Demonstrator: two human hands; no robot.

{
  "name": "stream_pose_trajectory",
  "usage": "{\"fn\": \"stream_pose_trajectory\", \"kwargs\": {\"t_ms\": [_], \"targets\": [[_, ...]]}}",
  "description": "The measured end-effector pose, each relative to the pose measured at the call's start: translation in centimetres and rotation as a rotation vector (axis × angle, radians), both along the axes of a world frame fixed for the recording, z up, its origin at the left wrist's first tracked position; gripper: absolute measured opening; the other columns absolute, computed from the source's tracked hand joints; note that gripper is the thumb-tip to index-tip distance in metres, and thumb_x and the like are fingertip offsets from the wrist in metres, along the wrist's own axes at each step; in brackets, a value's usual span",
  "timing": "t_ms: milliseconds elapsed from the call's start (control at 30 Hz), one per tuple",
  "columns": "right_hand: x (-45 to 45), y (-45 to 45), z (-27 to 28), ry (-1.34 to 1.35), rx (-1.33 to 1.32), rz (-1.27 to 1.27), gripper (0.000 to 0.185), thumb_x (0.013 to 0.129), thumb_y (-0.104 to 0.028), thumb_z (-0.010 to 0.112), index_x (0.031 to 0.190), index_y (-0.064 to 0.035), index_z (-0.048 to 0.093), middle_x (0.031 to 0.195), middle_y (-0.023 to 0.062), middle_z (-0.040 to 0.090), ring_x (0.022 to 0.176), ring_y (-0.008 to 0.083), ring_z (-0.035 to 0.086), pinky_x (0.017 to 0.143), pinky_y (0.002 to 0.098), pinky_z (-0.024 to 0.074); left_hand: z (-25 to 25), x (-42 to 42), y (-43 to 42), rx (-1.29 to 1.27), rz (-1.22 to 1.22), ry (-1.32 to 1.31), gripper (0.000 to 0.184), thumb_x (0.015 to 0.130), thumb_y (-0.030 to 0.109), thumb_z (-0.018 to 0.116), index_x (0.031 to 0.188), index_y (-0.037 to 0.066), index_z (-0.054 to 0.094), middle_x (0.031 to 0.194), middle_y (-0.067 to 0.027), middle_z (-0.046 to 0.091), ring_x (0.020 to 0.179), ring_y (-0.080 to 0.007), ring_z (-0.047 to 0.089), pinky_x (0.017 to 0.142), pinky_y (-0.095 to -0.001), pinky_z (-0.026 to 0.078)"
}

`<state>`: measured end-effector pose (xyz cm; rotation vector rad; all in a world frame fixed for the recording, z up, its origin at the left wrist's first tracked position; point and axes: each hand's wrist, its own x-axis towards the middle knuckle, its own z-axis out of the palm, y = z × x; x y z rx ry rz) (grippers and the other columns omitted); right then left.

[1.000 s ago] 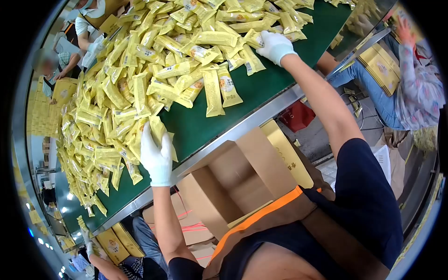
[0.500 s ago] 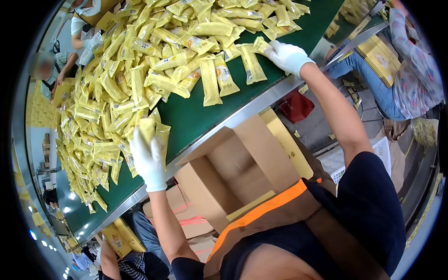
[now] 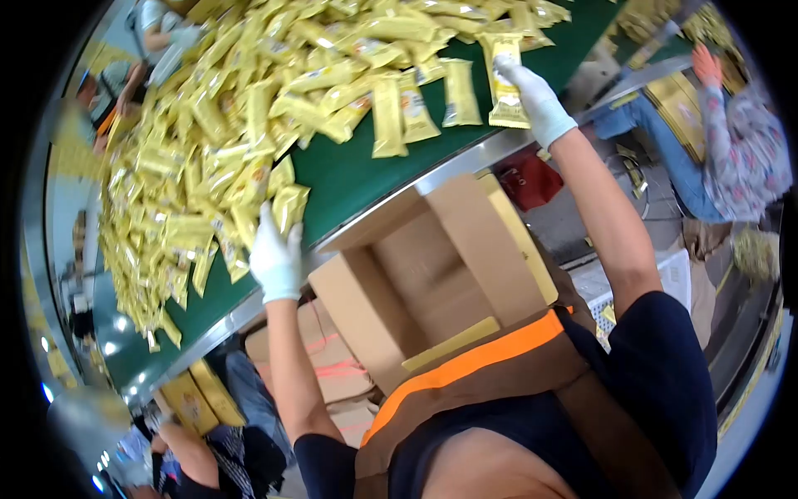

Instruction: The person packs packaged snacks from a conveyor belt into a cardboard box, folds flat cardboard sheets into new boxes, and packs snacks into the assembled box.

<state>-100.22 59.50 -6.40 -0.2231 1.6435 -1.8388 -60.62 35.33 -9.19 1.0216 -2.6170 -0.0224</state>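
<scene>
My right hand (image 3: 534,98), in a white glove, grips one yellow wrapped snack packet (image 3: 507,96) by its side, above the front edge of the green conveyor belt (image 3: 349,179). My gloved left hand (image 3: 276,258) is at the near edge of a large heap of the same packets (image 3: 224,125). Its thumb and fingers are apart, with the lower end of a packet (image 3: 289,208) between or just beyond them; no firm grip shows. Several loose packets, among them one upright packet (image 3: 460,93), lie between my hands along the heap's edge.
An open brown cardboard box (image 3: 428,274) stands below the belt's metal rim (image 3: 416,183), against my apron. Yellow cartons (image 3: 517,241) are beside it. Co-workers sit at right (image 3: 740,158) and lower left (image 3: 191,453). A red bag (image 3: 532,181) lies beneath the rim.
The packet in my right hand has turned from slanted to nearly upright and faces me. My left hand's thumb and fingers have spread; a packet blurred at its fingertips is no longer there. The view has shifted slightly.
</scene>
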Motion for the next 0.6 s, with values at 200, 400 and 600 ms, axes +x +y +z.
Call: {"fn": "stream_pose_trajectory", "kwargs": {"t_ms": [200, 400, 600], "targets": [[3.9, -8.7, -1.6, 0.618, 0.662, 0.040, 0.105, 0.066, -0.078, 0.059, 0.143, -0.0063, 0.049, 0.151, 0.0251, 0.033, 0.136, 0.0351, 0.042, 0.109, 0.0410, 0.0375, 1.0, -1.3, 1.9, -0.128, 0.109, -0.123, 0.061, 0.091, 0.053, 0.057, 0.130, 0.006, 0.053, 0.094, -0.0155, 0.065, 0.082, -0.0354, 0.064, 0.070, -0.0451, 0.053], [3.3, -5.9, -1.2, 0.620, 0.533, 0.072, 0.089, 0.071, -0.067, 0.068, 0.134, -0.0048, 0.056, 0.133, 0.0218, 0.057, 0.123, 0.0349, 0.054, 0.104, 0.0396, 0.0419, 0.9, 0.2, 1.1, 0.160, 0.009, 0.010, 0.045, 0.097, 0.034, 0.052, 0.137, 0.013, 0.054, 0.096, -0.0169, 0.061, 0.087, -0.0353, 0.060, 0.076, -0.0447, 0.049], [3.0, 2.0, 1.4, 1.576, 0.773, 0.558, 0.079, 0.065, -0.042, 0.076, 0.135, -0.0156, 0.050, 0.117, 0.0154, 0.061, 0.104, 0.0339, 0.060, 0.087, 0.0446, 0.0489, 3.0, 0.2, 0.2, 0.512, 0.011, -0.055, 0.056, 0.093, 0.037, 0.056, 0.136, 0.001, 0.053, 0.107, -0.0246, 0.059, 0.099, -0.0394, 0.059, 0.087, -0.0430, 0.047]]}}
